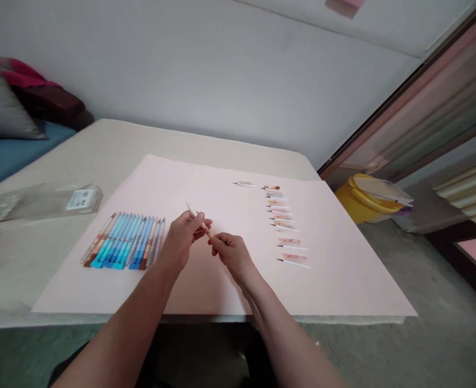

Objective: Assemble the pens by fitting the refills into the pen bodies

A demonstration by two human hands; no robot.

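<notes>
Over the middle of the pink sheet (pixel 230 293), a pen (pixel 192 209) with a pale tip and a tan-brown barrel slants between both hands. My left hand (pixel 183 234) pinches it near the tip end, which points up and left. At its lower right end, the fingers of my right hand (pixel 230 249) are closed around the barrel. To the left lies a row of pens (pixel 120 240) in blue, brown and clear colours, side by side. On the right, a column of slim refills and pinkish pen parts (pixel 284 217) is laid out, one part (pixel 245 184) lying apart.
A clear plastic bag (pixel 48 202) with a white label lies on the table's left. Left of the table are a grey cushion (pixel 4 102) and blue seat. A yellow bucket (pixel 357 199) stands at the right, and a pale wall (pixel 205 70) rises behind.
</notes>
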